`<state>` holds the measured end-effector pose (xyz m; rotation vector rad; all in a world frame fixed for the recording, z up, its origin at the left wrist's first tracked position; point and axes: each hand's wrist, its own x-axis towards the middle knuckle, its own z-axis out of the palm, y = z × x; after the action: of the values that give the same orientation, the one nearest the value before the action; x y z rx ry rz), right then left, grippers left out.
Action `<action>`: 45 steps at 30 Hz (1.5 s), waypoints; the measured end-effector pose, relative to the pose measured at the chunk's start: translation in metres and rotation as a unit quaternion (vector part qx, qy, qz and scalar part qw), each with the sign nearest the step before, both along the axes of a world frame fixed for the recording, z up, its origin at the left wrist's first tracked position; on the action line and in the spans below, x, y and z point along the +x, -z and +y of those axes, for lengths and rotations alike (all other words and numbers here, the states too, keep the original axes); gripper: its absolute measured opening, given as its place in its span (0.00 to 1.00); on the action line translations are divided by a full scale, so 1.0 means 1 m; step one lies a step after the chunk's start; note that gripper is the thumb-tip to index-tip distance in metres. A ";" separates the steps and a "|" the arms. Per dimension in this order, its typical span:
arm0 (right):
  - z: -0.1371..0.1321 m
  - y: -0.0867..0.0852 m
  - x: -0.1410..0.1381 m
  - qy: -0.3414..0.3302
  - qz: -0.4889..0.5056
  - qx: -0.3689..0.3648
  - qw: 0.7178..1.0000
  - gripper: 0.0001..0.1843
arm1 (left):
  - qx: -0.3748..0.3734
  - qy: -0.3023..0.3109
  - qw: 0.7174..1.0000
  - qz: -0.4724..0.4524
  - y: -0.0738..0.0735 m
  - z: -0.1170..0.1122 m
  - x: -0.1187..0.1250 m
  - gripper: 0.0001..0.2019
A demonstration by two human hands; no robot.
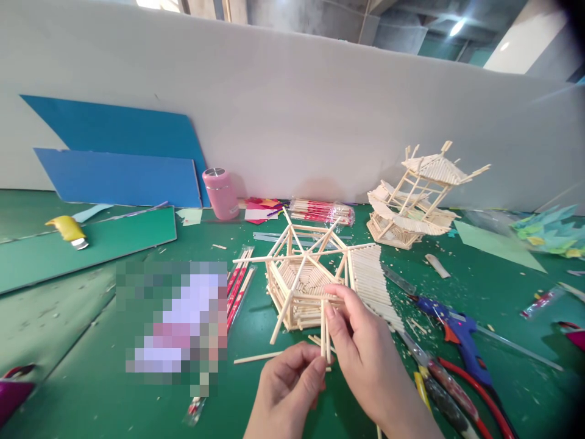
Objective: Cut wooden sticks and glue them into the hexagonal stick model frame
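Note:
My left hand (287,384) and my right hand (361,341) meet low in the middle, both pinched on a couple of thin wooden sticks (325,332) held upright. Just behind them stands a hexagonal stick frame (301,274) with a flat panel of sticks (370,280) leaning on its right side. My right fingertips almost touch the frame's front edge. A loose stick (258,358) lies on the green mat (137,378) left of my left hand.
A finished stick pavilion (414,198) stands back right. A blue glue gun (457,332), red-handled pliers (461,396) and a metal ruler (397,280) lie right. Packs of chopsticks (240,283), a pink cup (220,193), blue boards (119,164), a yellow tool (68,230).

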<state>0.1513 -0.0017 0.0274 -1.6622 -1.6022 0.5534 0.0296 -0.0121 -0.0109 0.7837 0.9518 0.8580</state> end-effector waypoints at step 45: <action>-0.037 0.049 -0.001 -0.004 0.098 0.176 0.979 0.09 | 0.023 0.008 0.999 -0.026 -0.006 0.002 -0.001 0.08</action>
<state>0.1508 -0.0383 -0.0216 -1.2972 -1.4656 0.3966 0.0288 -0.0104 -0.0047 0.8042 0.8802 0.8847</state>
